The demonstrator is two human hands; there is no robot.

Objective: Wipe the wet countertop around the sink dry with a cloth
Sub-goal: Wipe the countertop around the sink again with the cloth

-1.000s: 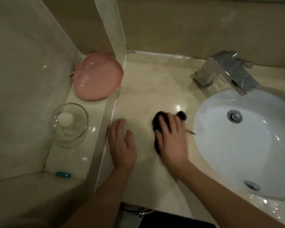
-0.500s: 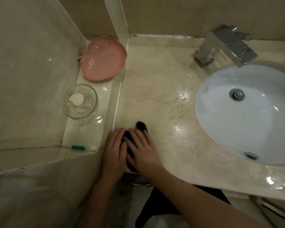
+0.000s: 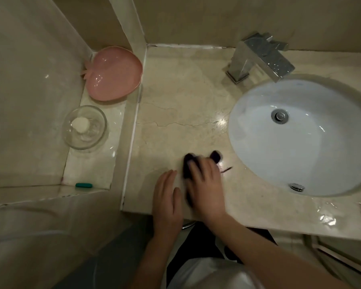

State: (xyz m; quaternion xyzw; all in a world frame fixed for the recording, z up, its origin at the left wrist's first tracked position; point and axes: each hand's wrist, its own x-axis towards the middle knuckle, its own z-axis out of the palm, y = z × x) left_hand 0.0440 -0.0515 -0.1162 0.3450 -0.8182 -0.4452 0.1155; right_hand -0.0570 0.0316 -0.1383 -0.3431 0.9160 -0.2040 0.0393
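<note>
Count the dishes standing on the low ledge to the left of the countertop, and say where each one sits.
2. A pink dish sits at the ledge's far end, by the wall corner. A clear glass bowl holding something white sits nearer the person. None seems hidden.

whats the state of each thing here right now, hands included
right hand: flat on the cloth, blurred
dark cloth: bunched under that hand
left hand: flat on the countertop, holding nothing
countertop: wet near the front right
faucet: no water running
sink: no standing water
glass bowl: upright, white lump inside
pink dish: empty
</note>
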